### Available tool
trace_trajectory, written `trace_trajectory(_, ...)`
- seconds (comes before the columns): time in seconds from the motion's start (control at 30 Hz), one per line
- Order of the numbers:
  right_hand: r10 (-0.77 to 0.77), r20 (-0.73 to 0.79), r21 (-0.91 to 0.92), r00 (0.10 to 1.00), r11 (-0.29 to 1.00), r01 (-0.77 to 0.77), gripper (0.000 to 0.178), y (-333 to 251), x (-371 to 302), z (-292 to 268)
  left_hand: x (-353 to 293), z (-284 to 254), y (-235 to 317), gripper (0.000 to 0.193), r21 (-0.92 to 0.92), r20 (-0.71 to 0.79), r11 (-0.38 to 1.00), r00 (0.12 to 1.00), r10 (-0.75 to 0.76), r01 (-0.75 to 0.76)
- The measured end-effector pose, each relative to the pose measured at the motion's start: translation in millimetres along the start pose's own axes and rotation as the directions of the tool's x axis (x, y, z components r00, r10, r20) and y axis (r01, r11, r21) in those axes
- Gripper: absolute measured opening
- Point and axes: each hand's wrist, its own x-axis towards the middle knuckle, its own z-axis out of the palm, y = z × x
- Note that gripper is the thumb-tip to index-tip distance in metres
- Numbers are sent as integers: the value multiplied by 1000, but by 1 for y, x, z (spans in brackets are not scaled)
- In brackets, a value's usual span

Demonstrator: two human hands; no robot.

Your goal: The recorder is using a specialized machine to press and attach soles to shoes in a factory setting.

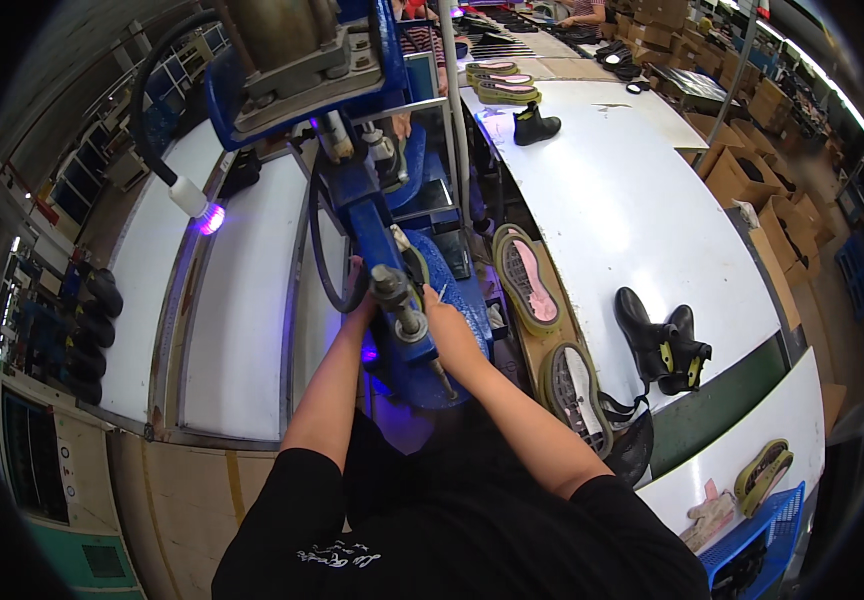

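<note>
Both my arms reach forward to a blue press machine (377, 235) in the middle of the head view. My left hand (356, 300) is at the left side of its column, its fingers mostly hidden behind the machine. On the right side, my right hand (444, 322) is closed beside the metal press head (399, 305). A thin pale object shows at its fingertips, too small to name. Just beyond the press head is part of a shoe sole (413, 262) with a dark and olive edge. The machine covers the rest of it.
To the right, olive shoe soles (529, 280) stand along a ledge. Black ankle boots (652, 340) lie on the white table (612, 215). A blue basket (767, 545) is at lower right. On the left, a lit violet lamp (202, 209) hangs over a conveyor (237, 320).
</note>
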Motion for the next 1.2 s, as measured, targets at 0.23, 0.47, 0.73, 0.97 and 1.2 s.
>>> trace_trajectory(0.23, -1, 23, 77, 1000, 997, -1, 82, -10, 2, 3, 31, 8, -84, 81, -351, -50, 936, 999, -1, -17)
trace_trajectory(0.47, 40, 119, 132, 992, 990, -56, 88, -11, 1, 1, 62, -2, -144, 82, -398, -66, 917, 996, -55, 24)
trace_trajectory(0.73, -15, 134, 130, 991, 991, -3, 92, 8, -3, 1, 108, 15, -159, 34, -97, -171, 994, 985, 26, -44)
trace_trajectory(0.97, 147, -239, 621, 960, 783, 34, 60, 37, -53, -26, 95, 23, -128, 31, 99, -206, 995, 978, 32, -12)
trace_trajectory(1.2, 328, -516, 676, 791, 723, 142, 46, 57, -138, -80, 74, 2, -105, 34, 258, -195, 966, 979, 63, -11)
